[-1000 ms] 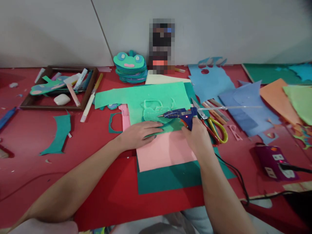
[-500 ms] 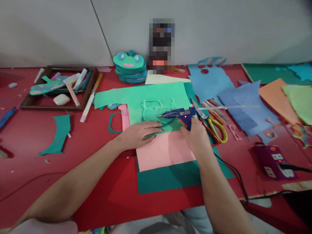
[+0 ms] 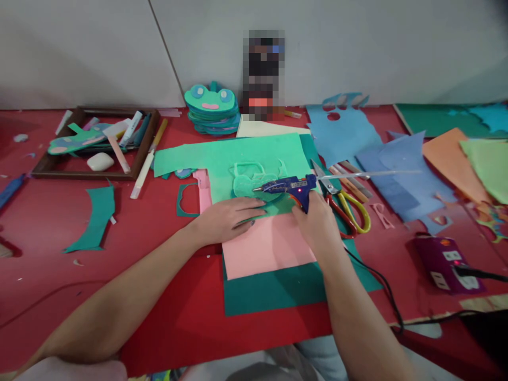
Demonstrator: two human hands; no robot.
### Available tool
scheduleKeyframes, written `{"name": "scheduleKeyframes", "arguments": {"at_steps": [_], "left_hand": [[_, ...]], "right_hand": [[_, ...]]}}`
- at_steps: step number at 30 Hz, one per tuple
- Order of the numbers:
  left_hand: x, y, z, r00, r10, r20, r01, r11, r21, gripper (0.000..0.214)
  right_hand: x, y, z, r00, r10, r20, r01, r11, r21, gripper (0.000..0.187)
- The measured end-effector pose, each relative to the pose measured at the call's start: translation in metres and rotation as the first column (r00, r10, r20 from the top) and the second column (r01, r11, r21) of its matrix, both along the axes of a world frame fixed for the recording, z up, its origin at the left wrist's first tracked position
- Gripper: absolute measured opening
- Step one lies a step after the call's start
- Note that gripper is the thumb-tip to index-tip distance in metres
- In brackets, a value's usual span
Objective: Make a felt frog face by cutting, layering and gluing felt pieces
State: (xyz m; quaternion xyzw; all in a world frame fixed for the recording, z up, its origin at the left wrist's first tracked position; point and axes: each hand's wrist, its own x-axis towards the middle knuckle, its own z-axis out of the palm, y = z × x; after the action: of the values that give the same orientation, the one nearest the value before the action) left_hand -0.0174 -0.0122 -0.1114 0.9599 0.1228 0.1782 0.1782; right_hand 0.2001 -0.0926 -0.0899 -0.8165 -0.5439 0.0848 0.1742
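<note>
My right hand (image 3: 314,217) is wrapped round the grip of a blue hot glue gun (image 3: 291,185), whose small light is red. A clear glue stick (image 3: 369,173) juts from its back end. The nozzle points left, over a light green frog-head-shaped cut-out (image 3: 248,186); whether it touches is hard to tell. My left hand (image 3: 230,218) lies flat with fingers stretched out, just below the cut-out. Under them are a light green sheet (image 3: 254,148), a pink sheet (image 3: 265,254) and a dark green sheet (image 3: 273,293).
Scissors (image 3: 349,209) with red and yellow handles lie close to my right hand. A stack of frog faces (image 3: 210,106) stands at the wall. To the left is a wooden frame (image 3: 137,169) with markers inside; to the right, blue sheets (image 3: 400,169) and a purple power socket (image 3: 444,259) with a cord.
The glue gun and my right hand have shifted slightly left across the cut-out. My left hand stays where it was.
</note>
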Motion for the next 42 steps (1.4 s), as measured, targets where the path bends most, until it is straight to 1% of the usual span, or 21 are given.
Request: {"name": "scheduleKeyframes", "arguments": {"at_steps": [5, 11, 16, 25, 31, 34, 37, 42], "left_hand": [[0.0, 0.0, -0.002, 1.0, -0.004, -0.008, 0.004, 1.0, -0.003, 0.034], [-0.001, 0.0, 0.0, 1.0, 0.002, -0.003, -0.002, 1.0, -0.006, 0.034], [0.0, -0.001, 0.001, 1.0, 0.003, -0.001, -0.003, 1.0, -0.013, 0.034], [-0.001, 0.0, 0.0, 1.0, -0.003, -0.021, 0.002, 0.999, -0.033, 0.034], [-0.001, 0.001, 0.002, 1.0, -0.021, 0.003, 0.021, 0.999, -0.05, 0.033], [-0.001, 0.002, 0.002, 1.0, -0.03, -0.001, 0.03, 0.998, -0.058, 0.033], [0.0, 0.001, 0.002, 0.999, -0.034, 0.001, 0.034, 0.998, -0.052, 0.033], [0.0, 0.0, 0.002, 1.0, -0.028, -0.006, 0.028, 0.998, -0.059, 0.034]], "right_hand": [[-0.001, 0.0, -0.002, 1.0, 0.007, -0.017, -0.006, 0.999, 0.034, 0.017], [-0.003, 0.0, 0.0, 1.0, 0.006, -0.021, -0.006, 1.0, 0.005, 0.017], [-0.003, -0.001, 0.0, 0.999, 0.022, -0.023, -0.022, 0.999, 0.035, 0.017], [-0.007, 0.0, 0.006, 1.0, 0.016, -0.007, -0.016, 0.999, -0.042, 0.017], [-0.007, 0.0, 0.002, 1.0, 0.022, -0.02, -0.021, 1.0, 0.01, 0.017], [-0.008, -0.001, 0.001, 0.999, 0.028, -0.033, -0.026, 0.999, 0.045, 0.02], [-0.009, -0.001, 0.0, 0.999, 0.03, -0.03, -0.029, 0.999, 0.043, 0.022], [-0.011, -0.001, 0.001, 0.999, 0.034, -0.017, -0.033, 0.999, 0.032, 0.019]]}}
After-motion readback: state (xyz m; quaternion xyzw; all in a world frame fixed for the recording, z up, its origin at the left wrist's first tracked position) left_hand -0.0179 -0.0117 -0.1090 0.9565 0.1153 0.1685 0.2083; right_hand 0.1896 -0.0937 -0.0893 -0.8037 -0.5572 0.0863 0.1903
